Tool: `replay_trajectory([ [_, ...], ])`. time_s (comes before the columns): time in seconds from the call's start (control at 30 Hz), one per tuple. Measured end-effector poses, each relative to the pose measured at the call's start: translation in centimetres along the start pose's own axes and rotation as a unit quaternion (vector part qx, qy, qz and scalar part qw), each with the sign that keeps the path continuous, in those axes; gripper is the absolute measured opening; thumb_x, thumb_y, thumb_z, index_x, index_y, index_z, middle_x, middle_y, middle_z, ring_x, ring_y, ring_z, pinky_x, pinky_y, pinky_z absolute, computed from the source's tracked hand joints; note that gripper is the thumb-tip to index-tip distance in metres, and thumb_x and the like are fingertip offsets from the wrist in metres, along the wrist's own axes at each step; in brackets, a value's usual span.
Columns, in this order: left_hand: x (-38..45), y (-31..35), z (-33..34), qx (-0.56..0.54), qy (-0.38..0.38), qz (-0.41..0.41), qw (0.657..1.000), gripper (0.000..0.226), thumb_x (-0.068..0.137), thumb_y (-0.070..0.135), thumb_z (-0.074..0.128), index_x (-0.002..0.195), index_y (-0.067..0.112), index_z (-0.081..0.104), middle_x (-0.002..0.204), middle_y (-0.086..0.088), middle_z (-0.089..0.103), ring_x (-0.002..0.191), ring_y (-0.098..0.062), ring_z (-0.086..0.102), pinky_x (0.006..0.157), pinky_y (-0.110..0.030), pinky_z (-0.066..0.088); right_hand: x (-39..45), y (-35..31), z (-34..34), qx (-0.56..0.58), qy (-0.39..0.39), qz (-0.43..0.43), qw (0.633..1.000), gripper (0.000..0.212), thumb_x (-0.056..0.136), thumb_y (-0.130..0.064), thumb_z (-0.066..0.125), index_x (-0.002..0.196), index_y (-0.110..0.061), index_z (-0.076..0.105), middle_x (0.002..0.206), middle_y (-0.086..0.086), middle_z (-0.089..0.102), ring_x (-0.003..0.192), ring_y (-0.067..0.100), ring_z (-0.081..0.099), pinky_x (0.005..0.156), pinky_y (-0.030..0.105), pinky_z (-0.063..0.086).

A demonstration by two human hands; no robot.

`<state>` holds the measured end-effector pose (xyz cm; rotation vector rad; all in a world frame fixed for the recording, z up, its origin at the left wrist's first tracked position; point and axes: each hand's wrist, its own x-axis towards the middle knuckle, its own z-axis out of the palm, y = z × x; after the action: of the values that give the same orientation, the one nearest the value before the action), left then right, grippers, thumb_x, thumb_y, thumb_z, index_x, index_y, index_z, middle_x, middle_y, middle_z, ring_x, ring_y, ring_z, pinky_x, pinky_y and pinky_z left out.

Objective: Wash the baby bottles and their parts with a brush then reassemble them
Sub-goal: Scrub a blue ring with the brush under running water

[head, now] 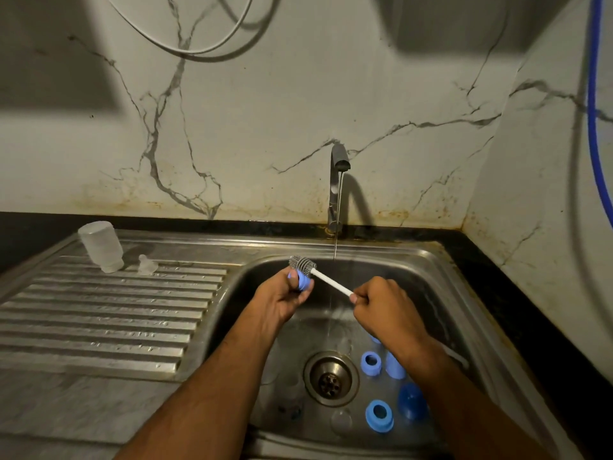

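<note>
My left hand [282, 300] grips a blue bottle ring [303, 282] over the sink basin. My right hand [381, 305] holds the white handle of a brush [330, 279]; its grey bristled head lies against the ring's top. A clear bottle [101, 245] stands upside down on the drainboard, with a clear teat [146, 264] beside it. In the basin lie two blue rings [370, 362] [379, 415], a light blue cap [394, 365] and a dark blue cap [411, 401], partly hidden by my right forearm.
The tap [338, 180] runs a thin stream of water into the steel sink [431, 260], just right of the brush. The drain [330, 378] sits mid-basin. A ribbed drainboard [116, 310] lies to the left. A blue hose [593, 111] hangs at the right wall.
</note>
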<state>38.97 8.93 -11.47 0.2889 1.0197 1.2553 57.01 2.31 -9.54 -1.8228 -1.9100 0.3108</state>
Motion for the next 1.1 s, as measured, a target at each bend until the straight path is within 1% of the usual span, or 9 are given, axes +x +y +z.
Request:
replay_trajectory([
  [0.2, 0.7, 0.8, -1.2, -0.032, 0.055, 0.024, 0.998, 0.028, 0.1, -0.006, 0.039, 0.109, 0.007, 0.061, 0.101, -0.021, 0.058, 0.085, -0.032, 0.059, 0.077, -0.04, 0.051, 0.0, 0.8, -0.9, 0.029, -0.055, 0.007, 0.998, 0.021, 0.095, -0.028, 0.066, 0.082, -0.016, 0.076, 0.063, -0.008, 0.063, 0.066, 0.006, 0.063, 0.066, 0.026, 0.052],
  [0.33, 0.4, 0.1, -0.2, 0.055, 0.022, 0.031, 0.998, 0.025, 0.098, -0.007, 0.036, 0.09, -0.006, 0.059, 0.077, -0.016, 0.053, 0.054, -0.019, 0.057, 0.055, -0.03, 0.052, 0.0, 0.5, -0.7, 0.023, -0.026, 0.021, 0.999, 0.019, 0.096, -0.027, 0.064, 0.083, -0.016, 0.074, 0.071, -0.005, 0.065, 0.066, 0.005, 0.06, 0.064, 0.022, 0.049],
  [0.4, 0.0, -0.5, 0.6, 0.086, 0.007, 0.036, 0.996, 0.024, 0.096, -0.012, 0.04, 0.11, -0.009, 0.059, 0.084, -0.017, 0.054, 0.063, -0.021, 0.055, 0.052, -0.032, 0.053, 0.2, 0.1, -0.2, 0.015, -0.014, 0.026, 0.999, 0.019, 0.096, -0.027, 0.062, 0.09, -0.015, 0.075, 0.08, -0.001, 0.069, 0.071, 0.011, 0.063, 0.072, 0.032, 0.056],
  [0.47, -0.1, -0.4, 0.5, 0.065, 0.01, 0.026, 0.997, 0.026, 0.095, -0.012, 0.045, 0.111, 0.001, 0.061, 0.097, -0.017, 0.058, 0.079, -0.026, 0.057, 0.06, -0.039, 0.053, 0.4, 0.1, -0.2, 0.03, -0.008, 0.029, 0.999, 0.02, 0.096, -0.028, 0.062, 0.087, -0.015, 0.075, 0.08, 0.0, 0.07, 0.072, 0.013, 0.064, 0.073, 0.033, 0.057],
  [0.53, -0.1, 0.2, -0.2, 0.021, 0.023, 0.009, 0.999, 0.026, 0.095, -0.008, 0.044, 0.107, 0.008, 0.061, 0.096, -0.016, 0.06, 0.084, -0.027, 0.058, 0.071, -0.039, 0.05, 0.2, 0.5, -0.7, 0.043, -0.011, 0.025, 0.999, 0.022, 0.097, -0.028, 0.063, 0.081, -0.017, 0.073, 0.072, -0.002, 0.067, 0.066, 0.008, 0.062, 0.063, 0.025, 0.051],
  [0.73, 0.2, 0.5, -1.2, -0.082, 0.02, -0.02, 0.996, 0.035, 0.099, -0.005, 0.036, 0.128, -0.001, 0.055, 0.129, -0.025, 0.054, 0.118, -0.036, 0.055, 0.097, -0.044, 0.046, -0.1, 1.0, -1.0, 0.05, -0.037, 0.018, 0.998, 0.018, 0.097, -0.026, 0.065, 0.089, -0.016, 0.077, 0.066, -0.011, 0.064, 0.066, 0.004, 0.064, 0.058, 0.016, 0.043],
  [0.9, -0.2, -0.1, -0.2, -0.004, 0.0, 0.012, 1.0, 0.022, 0.1, -0.001, 0.043, 0.089, 0.002, 0.062, 0.091, -0.019, 0.058, 0.08, -0.026, 0.057, 0.076, -0.034, 0.054, 0.0, 0.3, -0.4, 0.033, -0.034, 0.025, 0.999, 0.019, 0.098, -0.027, 0.061, 0.091, -0.015, 0.074, 0.082, -0.001, 0.07, 0.073, 0.01, 0.065, 0.072, 0.027, 0.056],
  [1.0, -1.1, -0.7, 0.8, 0.051, -0.011, 0.021, 0.998, 0.016, 0.097, -0.002, 0.05, 0.087, 0.002, 0.062, 0.086, -0.018, 0.056, 0.078, -0.024, 0.055, 0.078, -0.036, 0.054, 0.4, 0.1, 0.0, 0.027, -0.008, 0.032, 0.999, 0.017, 0.097, -0.029, 0.062, 0.094, -0.016, 0.074, 0.084, -0.001, 0.069, 0.074, 0.012, 0.064, 0.075, 0.032, 0.058],
  [1.1, -0.3, 0.1, 0.1, 0.03, 0.018, 0.03, 0.999, 0.017, 0.098, -0.001, 0.048, 0.094, 0.003, 0.064, 0.096, -0.019, 0.059, 0.081, -0.027, 0.057, 0.073, -0.036, 0.052, 0.5, 0.6, -0.5, 0.04, -0.039, 0.028, 0.998, 0.02, 0.095, -0.029, 0.066, 0.078, -0.019, 0.07, 0.068, -0.005, 0.062, 0.066, 0.006, 0.06, 0.063, 0.023, 0.049],
])
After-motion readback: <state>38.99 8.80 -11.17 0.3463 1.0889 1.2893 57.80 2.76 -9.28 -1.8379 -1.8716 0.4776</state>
